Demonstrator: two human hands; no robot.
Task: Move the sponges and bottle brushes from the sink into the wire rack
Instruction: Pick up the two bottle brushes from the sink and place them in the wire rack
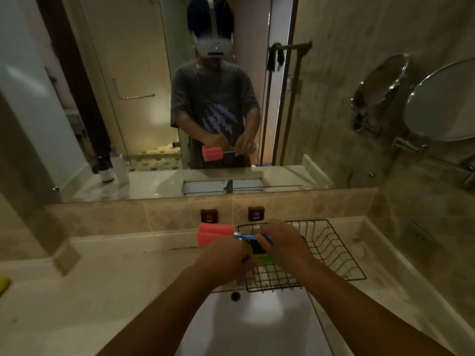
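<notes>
While gripped at its blue handle by both hands, bottle brush (pixel 216 235) held level above the back edge of the sink (pixel 259 319), pink sponge head pointing left, handle running right over the near-left corner of the wire rack (pixel 331 250). Left hand (pixel 226 260) closed around the handle just behind the pink head, knuckles toward the camera. Right hand (pixel 280 240) pinching the handle's far end, fingers curled down over it. Both hands close together, nearly touching. Black wire rack sitting on the bench (pixel 102 283) to the right of the sink, its front-left corner overhanging the basin. Inside the rack, partly hidden by the hands, a green and yellow sponge (pixel 266 260) with something dark just above it; cannot tell what the dark thing is. Basin white and bare in its visible part, overflow hole (pixel 235 296) on the back wall. Yellow-green thing (pixel 3 285) at the far left edge of the bench, cut off by the frame. Two small dark red tags (pixel 209 215) on the tiled ledge behind. Large mirror (pixel 154 98) above, showing the person with the brush held the same way. Round shaving mirror (pixel 442 101) on the right wall
</notes>
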